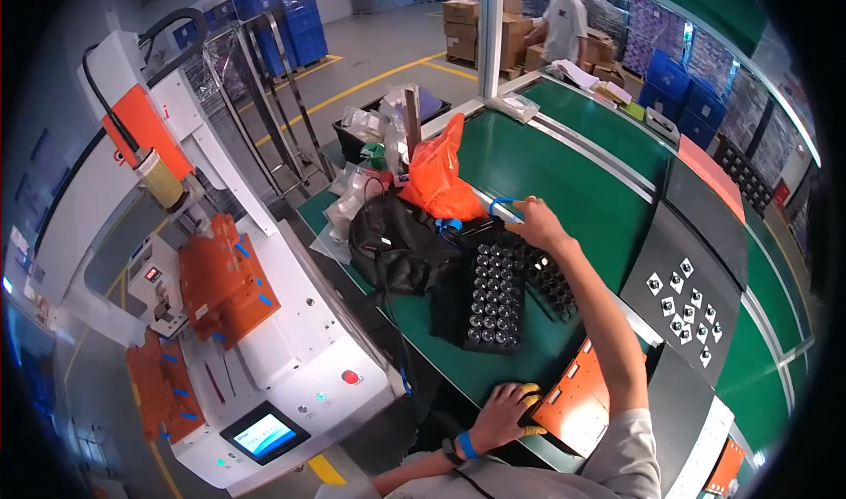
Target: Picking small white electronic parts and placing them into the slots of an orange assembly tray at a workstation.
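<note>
My left hand (506, 418), with yellow finger covers and a blue band and black watch at the wrist, closes on the near left edge of an orange fixture plate (577, 400). Reaching forward over the green table, my right hand (538, 224) has its fingers closed at a blue loop-shaped thing (502, 204); its exact kind is unclear. Just below that hand lie a black tray (495, 298) with rows of round, clear lens-like pieces and a second, tilted tray (551, 285), partly behind my forearm.
Left of the trays are a black bag (398, 245) and an orange plastic bag (441, 175). A white machine (308, 340) with orange fixtures and a screen stands at left. On the right, a dark mat (683, 296) carries several small white-backed parts. A person (564, 23) stands beyond.
</note>
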A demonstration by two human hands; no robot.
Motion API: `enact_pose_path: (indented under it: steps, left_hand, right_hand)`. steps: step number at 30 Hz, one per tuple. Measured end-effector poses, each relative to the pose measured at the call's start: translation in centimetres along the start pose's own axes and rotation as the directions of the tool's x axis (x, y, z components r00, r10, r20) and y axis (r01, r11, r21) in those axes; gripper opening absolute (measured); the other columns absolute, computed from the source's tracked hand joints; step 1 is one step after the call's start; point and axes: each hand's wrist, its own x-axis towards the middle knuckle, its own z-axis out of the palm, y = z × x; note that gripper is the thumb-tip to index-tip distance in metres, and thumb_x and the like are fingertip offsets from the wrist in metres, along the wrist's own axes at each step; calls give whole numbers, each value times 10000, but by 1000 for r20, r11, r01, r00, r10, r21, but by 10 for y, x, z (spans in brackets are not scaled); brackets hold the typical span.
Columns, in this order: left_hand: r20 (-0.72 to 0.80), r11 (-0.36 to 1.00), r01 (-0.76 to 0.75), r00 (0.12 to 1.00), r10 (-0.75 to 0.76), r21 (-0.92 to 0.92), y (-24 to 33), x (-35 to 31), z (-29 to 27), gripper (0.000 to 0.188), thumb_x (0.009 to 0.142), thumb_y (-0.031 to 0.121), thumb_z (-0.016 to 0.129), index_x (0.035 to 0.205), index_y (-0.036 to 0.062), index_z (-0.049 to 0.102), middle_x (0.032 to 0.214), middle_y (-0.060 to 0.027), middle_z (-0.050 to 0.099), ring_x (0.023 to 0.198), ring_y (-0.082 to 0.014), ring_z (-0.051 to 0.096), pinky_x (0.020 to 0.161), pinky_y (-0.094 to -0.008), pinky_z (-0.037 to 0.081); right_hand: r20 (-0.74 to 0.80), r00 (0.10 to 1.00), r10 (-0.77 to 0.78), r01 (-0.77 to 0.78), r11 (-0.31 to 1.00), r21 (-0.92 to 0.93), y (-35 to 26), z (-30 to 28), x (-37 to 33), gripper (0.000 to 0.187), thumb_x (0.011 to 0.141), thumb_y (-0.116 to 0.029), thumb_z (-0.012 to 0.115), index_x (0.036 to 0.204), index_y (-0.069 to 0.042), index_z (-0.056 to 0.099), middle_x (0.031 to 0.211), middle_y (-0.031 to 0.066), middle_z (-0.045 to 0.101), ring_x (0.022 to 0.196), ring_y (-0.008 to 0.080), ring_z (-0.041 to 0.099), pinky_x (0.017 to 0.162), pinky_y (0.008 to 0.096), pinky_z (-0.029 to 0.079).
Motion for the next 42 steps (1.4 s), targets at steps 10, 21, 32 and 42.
enact_pose_path:
  steps: [10, 21, 32, 42]
  left_hand:
    - [-108, 996, 21, 994, -12, 87, 7, 11, -15, 634, 707, 579, 763, 1049, 56, 656, 1161, -70, 607, 1052, -309, 544, 914, -461, 409]
    - [-176, 993, -8, 984, 29, 120, 20, 8, -3, 627, 724, 441, 808, 1144, 9, 632, 1150, -115, 629, 1074, -345, 543, 940, -463, 429]
    - [-194, 999, 44, 980, -45, -10, 23, -2, -1, 609, 750, 379, 804, 1199, 10, 623, 1228, -108, 599, 1169, -303, 529, 983, -400, 455]
    - [-138, 999, 26, 990, -29, -25, -2, 15, -11, 714, 523, 443, 910, 1023, 24, 620, 1090, -103, 548, 1066, -303, 505, 954, -429, 392]
  right_hand:
    - [256, 920, 297, -247, 946, -212, -70, -53, -324, 427, 753, -370, 766, 941, 3, 675, 917, 171, 689, 900, 341, 682, 748, 430, 545]
    - [-348, 898, 269, -308, 949, -60, -68, 67, -425, 731, 817, -303, 722, 1454, -85, 436, 1515, 134, 409, 1407, 328, 367, 1134, 499, 303]
    - [-577, 747, 331, -369, 928, 53, -62, 98, -430, 886, 667, -91, 834, 1431, 28, 401, 1508, 245, 362, 1424, 438, 299, 1191, 569, 187]
    - [-599, 765, 238, -355, 931, -83, -62, 114, -419, 751, 812, -239, 751, 1435, 21, 422, 1504, 206, 411, 1413, 386, 351, 1177, 508, 262]
